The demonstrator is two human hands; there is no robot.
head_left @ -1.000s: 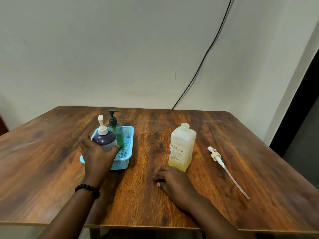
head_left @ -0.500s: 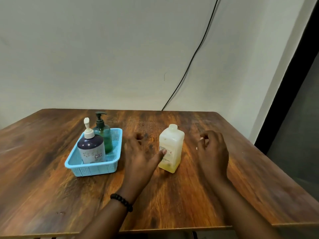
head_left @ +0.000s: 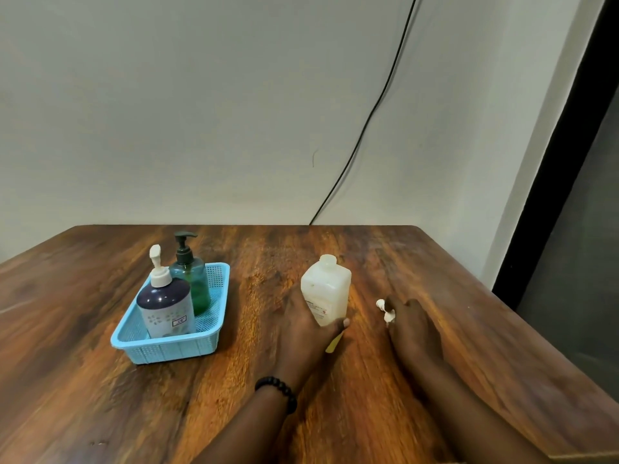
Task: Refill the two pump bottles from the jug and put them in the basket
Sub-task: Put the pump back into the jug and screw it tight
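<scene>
- Centre of frame: left hand [head_left: 303,333] grips the uncapped jug [head_left: 326,289], fingers curled round its lower body; jug stands on the tabletop [head_left: 83,380].
- Right of it: right hand [head_left: 413,324] covers the white pump head [head_left: 385,311]; grip cannot be told.
- Left of frame: purple bottle [head_left: 165,308] and green bottle [head_left: 192,283] stand in the blue basket [head_left: 174,348].
- Label print unreadable.

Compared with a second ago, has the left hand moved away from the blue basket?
Yes. The left hand has left the purple pump bottle in the blue basket and crossed rightward to grip the jug, which stands on the table beside the basket.
</scene>
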